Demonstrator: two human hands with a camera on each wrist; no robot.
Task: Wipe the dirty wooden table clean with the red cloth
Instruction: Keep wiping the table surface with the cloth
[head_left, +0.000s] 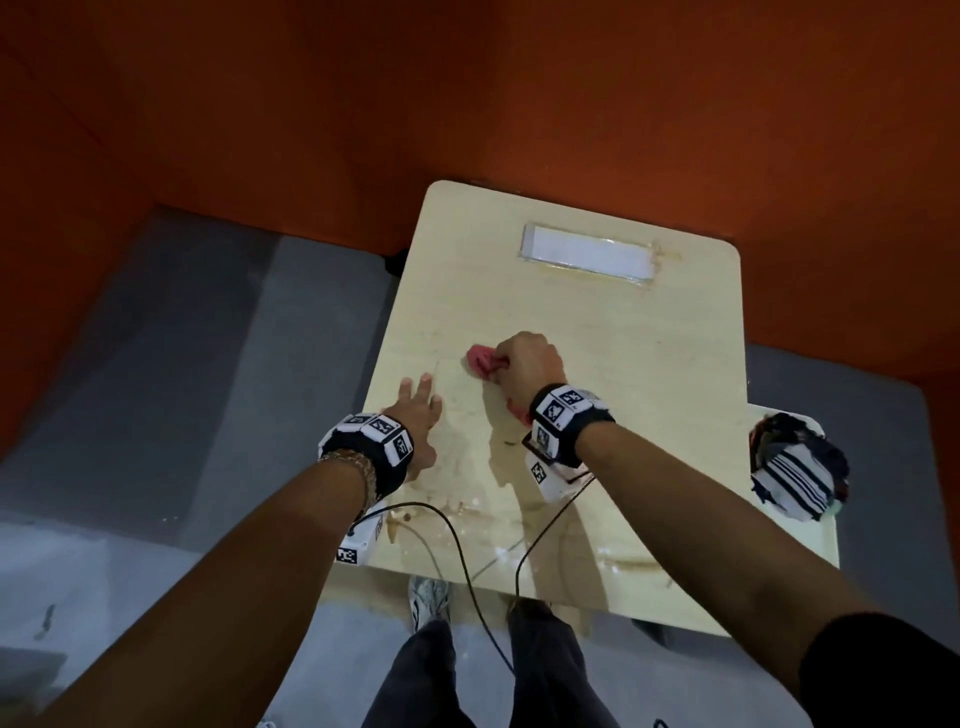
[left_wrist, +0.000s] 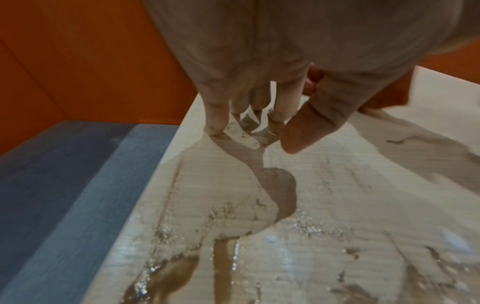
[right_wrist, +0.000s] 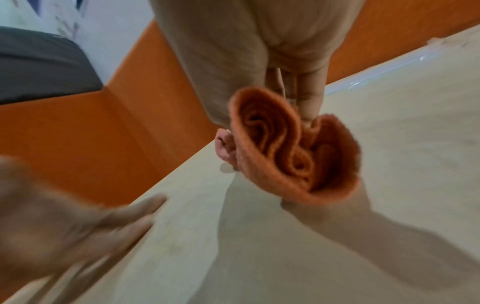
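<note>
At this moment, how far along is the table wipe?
Done: the middle of the table looks fairly clean. In hand: the right hand grips the red cloth bunched mid-table; the left hand lies spread near the left edge. Left: brown wet streaks along the near edge.

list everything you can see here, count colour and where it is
wooden table: one, pale, centre, wet brown smears near its front edge
red cloth: one, bunched, mid-table in the right hand
white rectangle: one, flat at the table's far end
bundled cloth: one, dark and white striped, off the table's right edge
cables: two, dark, trailing from the wrists
walls: orange, behind
floor: grey
left hand: fingers spread, near the table's left edge
right hand: grips the red cloth
</note>
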